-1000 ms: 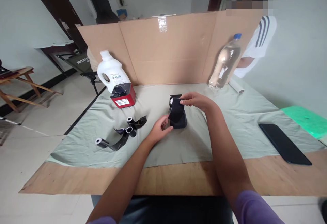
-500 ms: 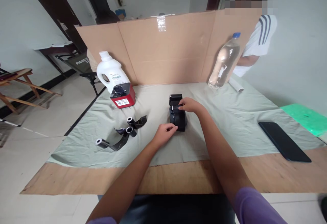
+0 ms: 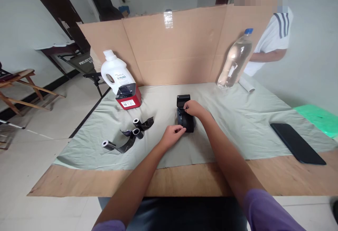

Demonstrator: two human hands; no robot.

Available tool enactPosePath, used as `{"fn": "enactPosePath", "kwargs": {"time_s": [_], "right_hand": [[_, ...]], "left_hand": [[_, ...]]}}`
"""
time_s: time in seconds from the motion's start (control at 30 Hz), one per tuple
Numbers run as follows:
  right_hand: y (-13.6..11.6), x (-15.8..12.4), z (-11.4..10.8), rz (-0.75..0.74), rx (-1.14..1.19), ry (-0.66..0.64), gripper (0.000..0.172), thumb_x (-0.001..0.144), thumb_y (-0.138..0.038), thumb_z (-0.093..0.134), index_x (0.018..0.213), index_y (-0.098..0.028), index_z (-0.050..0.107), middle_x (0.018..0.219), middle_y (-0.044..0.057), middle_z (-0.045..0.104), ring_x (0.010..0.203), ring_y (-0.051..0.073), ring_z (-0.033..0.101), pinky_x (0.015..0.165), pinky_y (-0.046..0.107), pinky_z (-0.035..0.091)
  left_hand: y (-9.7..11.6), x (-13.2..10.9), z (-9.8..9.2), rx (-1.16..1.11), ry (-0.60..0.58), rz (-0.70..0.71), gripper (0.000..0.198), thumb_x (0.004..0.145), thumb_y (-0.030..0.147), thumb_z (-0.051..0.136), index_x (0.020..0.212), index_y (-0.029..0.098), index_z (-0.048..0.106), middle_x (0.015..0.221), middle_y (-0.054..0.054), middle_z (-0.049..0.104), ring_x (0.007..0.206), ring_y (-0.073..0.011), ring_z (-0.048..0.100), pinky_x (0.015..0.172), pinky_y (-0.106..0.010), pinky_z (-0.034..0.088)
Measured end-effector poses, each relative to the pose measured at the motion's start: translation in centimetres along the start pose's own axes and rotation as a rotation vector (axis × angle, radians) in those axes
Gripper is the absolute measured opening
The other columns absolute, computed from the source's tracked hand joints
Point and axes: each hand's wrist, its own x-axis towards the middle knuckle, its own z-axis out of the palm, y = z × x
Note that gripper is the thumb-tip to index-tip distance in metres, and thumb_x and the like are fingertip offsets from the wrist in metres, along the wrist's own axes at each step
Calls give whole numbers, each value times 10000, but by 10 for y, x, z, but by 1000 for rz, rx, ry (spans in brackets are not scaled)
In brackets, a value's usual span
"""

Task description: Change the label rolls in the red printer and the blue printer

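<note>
A small black printer (image 3: 185, 115) with its lid raised sits mid-table on the grey-green cloth (image 3: 237, 118). My right hand (image 3: 194, 108) rests on top of it, fingers curled and pinched at its open compartment, where a black paper roll lies. My left hand (image 3: 173, 134) is pinched on the front end of the black strip at the printer's near side. Three black paper rolls (image 3: 132, 136), partly unrolled, lie on the cloth to the left of my left hand.
A red printer (image 3: 128, 97) and a white jug (image 3: 116, 72) stand at back left, a clear water bottle (image 3: 235, 60) and a white roll (image 3: 246, 84) at back right. A black phone (image 3: 297, 143) lies right. A cardboard screen (image 3: 171, 48) backs the table; another person stands behind it.
The black strip, held up between both hands a second ago, has been lowered into the printer. My right hand came down onto the printer's top, my left to its front.
</note>
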Motion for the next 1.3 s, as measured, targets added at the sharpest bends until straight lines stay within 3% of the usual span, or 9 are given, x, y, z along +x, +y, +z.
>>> {"fn": "enactPosePath", "kwargs": {"time_s": [0.17, 0.33, 0.47, 0.57, 0.7, 0.83, 0.93, 1.1, 1.3], "right_hand": [[-5, -3, 0, 17, -15, 32, 241, 800, -68, 619, 1002, -144, 727, 1124, 134, 717, 1030, 222, 638, 855, 276, 448], [-2, -3, -17, 43, 107, 142, 149, 862, -232, 615, 941, -168, 724, 929, 80, 717, 886, 212, 635, 822, 305, 462], [2, 1, -19, 36, 161, 382, 386, 902, -235, 546, 1259, -128, 642, 1250, 167, 650, 1024, 258, 612, 965, 388, 449], [3, 3, -15, -13, 199, 309, 497, 916, -201, 511, 1405, -115, 541, 1395, 183, 560, 1019, 246, 604, 993, 390, 443], [4, -2, -21, -76, 179, 228, 331, 864, -162, 571, 1180, -130, 665, 1192, 134, 606, 943, 214, 600, 923, 341, 461], [3, -15, -39, -154, 121, 3, 266, 817, -128, 654, 1074, -183, 700, 1105, 85, 581, 878, 186, 587, 848, 306, 465], [0, -23, -48, -71, 83, -136, 314, 820, -149, 707, 1115, -253, 729, 1190, 81, 534, 828, 173, 582, 844, 323, 467], [1, -23, -49, 67, 112, -112, 535, 790, -242, 811, 1300, -332, 677, 1336, 101, 454, 901, 202, 621, 924, 364, 472], [13, -12, -37, 155, 240, -178, 559, 685, -271, 882, 1221, -293, 728, 1202, 116, 617, 929, 266, 636, 818, 387, 495]], "left_hand": [[1, 1, 0, 7, 8, -13, 378, 895, 452, 553, 635, 178, 561, 581, 44, 383, 589, -114, 355, 597, -262, 279], [-1, 0, 0, -10, -3, -21, 378, 887, 453, 560, 628, 178, 552, 580, 44, 391, 586, -112, 355, 589, -265, 266], [-1, 0, -1, -24, -20, -37, 380, 874, 458, 566, 618, 178, 556, 577, 42, 402, 579, -111, 353, 576, -264, 262], [-1, 0, -1, -27, -36, -56, 391, 863, 472, 573, 607, 176, 566, 563, 42, 392, 567, -109, 344, 566, -266, 253], [0, -1, -2, -29, -63, -49, 391, 850, 462, 587, 589, 171, 564, 560, 38, 396, 567, -104, 343, 561, -263, 254], [3, -2, -5, -41, -97, -44, 391, 844, 448, 590, 570, 173, 540, 555, 36, 392, 565, -103, 344, 550, -257, 266], [4, -3, -7, -49, -98, -55, 392, 841, 455, 590, 572, 177, 529, 558, 37, 393, 557, -101, 339, 546, -255, 277], [4, -3, -6, -23, -102, -48, 400, 830, 459, 596, 553, 180, 521, 544, 40, 384, 550, -99, 337, 547, -255, 279], [4, -3, -8, -24, -147, -47, 409, 849, 459, 590, 556, 175, 548, 513, 41, 410, 520, -93, 353, 521, -249, 277]]}}
